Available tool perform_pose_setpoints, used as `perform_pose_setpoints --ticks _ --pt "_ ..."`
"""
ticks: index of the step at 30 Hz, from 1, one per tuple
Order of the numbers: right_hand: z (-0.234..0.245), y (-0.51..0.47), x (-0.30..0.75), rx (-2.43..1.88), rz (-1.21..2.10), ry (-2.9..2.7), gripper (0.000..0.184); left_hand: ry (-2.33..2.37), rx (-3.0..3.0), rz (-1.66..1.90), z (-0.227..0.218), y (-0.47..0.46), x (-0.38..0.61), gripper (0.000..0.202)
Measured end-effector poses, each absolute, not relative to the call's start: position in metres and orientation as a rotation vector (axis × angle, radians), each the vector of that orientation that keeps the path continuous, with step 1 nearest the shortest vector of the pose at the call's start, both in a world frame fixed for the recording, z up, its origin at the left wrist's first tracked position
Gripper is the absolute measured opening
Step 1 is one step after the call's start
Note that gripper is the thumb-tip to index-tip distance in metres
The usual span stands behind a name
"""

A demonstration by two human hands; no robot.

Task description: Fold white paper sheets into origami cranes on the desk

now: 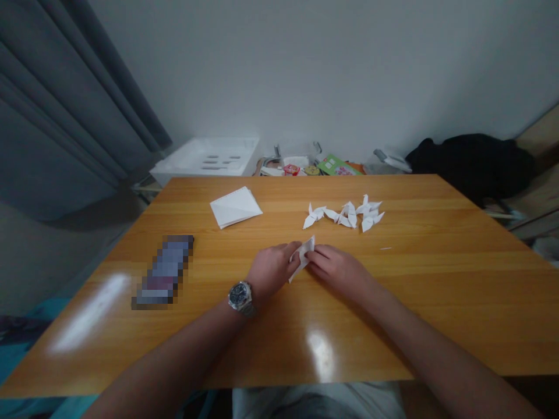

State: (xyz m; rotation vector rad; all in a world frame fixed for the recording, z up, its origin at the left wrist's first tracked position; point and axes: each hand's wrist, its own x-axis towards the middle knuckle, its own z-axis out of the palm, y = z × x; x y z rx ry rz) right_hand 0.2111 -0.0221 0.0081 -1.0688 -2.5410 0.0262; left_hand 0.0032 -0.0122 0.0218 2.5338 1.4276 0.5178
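Note:
A small folded piece of white paper point(304, 254) is held between my two hands, just above or on the wooden table point(196, 349). My left hand point(273, 267), with a watch point(240, 295) on its wrist, grips the paper's left side with thumb and fingers. From the other side, my right hand point(334, 266) pinches its right edge; some fingertips are hidden. Beyond my hands lie several folded white paper cranes point(347, 215) in a cluster. At the back left rests a stack of white paper sheets point(236, 208).
A phone point(165, 270), blurred out, lies on the table's left. A thin white strip point(385, 248) is at the right. Behind the far edge stand a white plastic tray point(209, 157) and a green packet point(338, 165). A dark cloth heap point(474, 163) sits at the back right.

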Motion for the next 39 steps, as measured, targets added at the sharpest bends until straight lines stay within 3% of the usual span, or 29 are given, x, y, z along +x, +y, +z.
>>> perform_pose_setpoints --ticks 15,39 --pt "0.005 -0.023 0.202 -1.136 0.021 -2.607 0.016 1.439 2.53 0.494 0.025 -0.013 0.005 0.014" --pt "0.006 -0.022 0.21 -1.04 -0.081 -2.665 0.013 1.515 2.435 0.343 0.033 -0.012 0.008 0.026"
